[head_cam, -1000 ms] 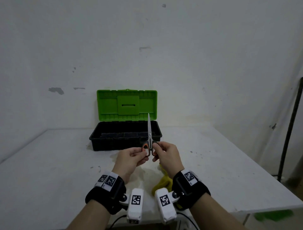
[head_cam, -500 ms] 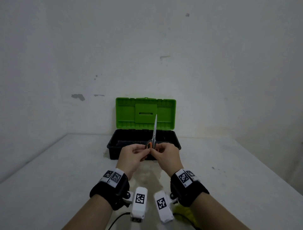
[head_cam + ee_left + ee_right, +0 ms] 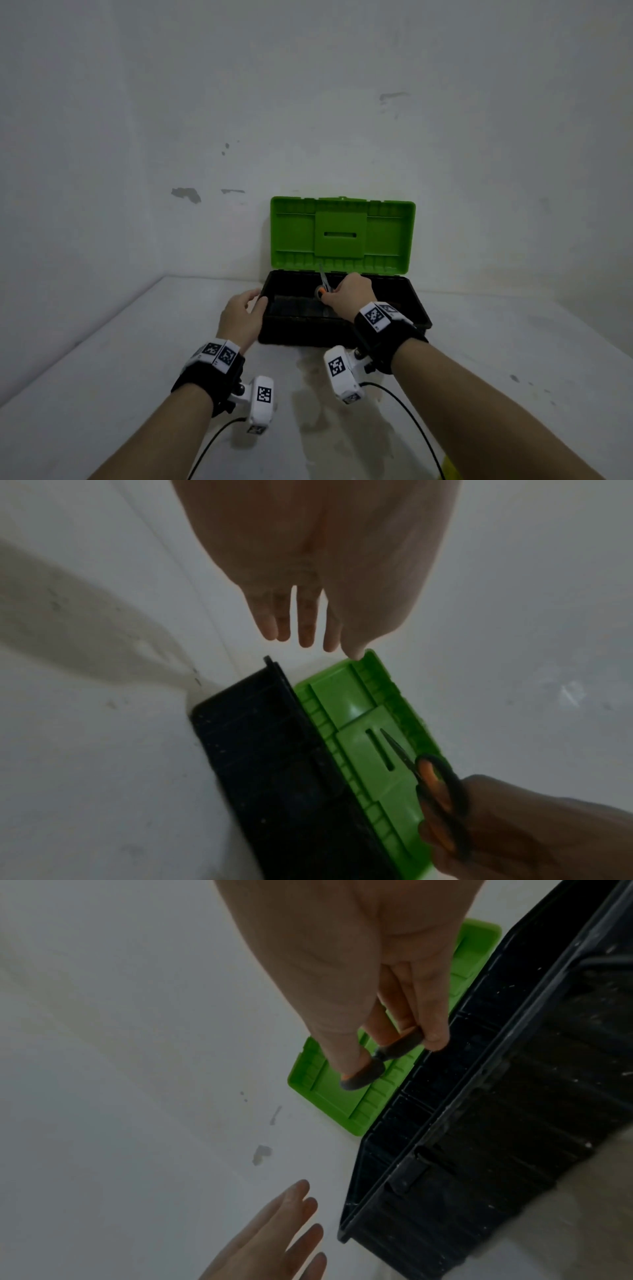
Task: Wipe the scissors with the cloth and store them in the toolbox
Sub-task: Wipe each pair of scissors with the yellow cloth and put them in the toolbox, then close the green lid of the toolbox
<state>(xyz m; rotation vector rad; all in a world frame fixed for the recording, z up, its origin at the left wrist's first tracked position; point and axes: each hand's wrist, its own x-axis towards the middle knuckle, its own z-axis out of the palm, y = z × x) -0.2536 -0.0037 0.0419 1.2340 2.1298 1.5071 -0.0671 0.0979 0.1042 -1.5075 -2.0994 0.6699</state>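
While the right hand (image 3: 349, 291) pinches the scissors (image 3: 323, 283) by the handles above the open toolbox (image 3: 416, 310), the left hand (image 3: 241, 317), fingers spread, hovers at its nine o'clock end.

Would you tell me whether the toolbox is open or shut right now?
Open: the toolbox has its green lid standing upright behind the black tray, whose inside shows.
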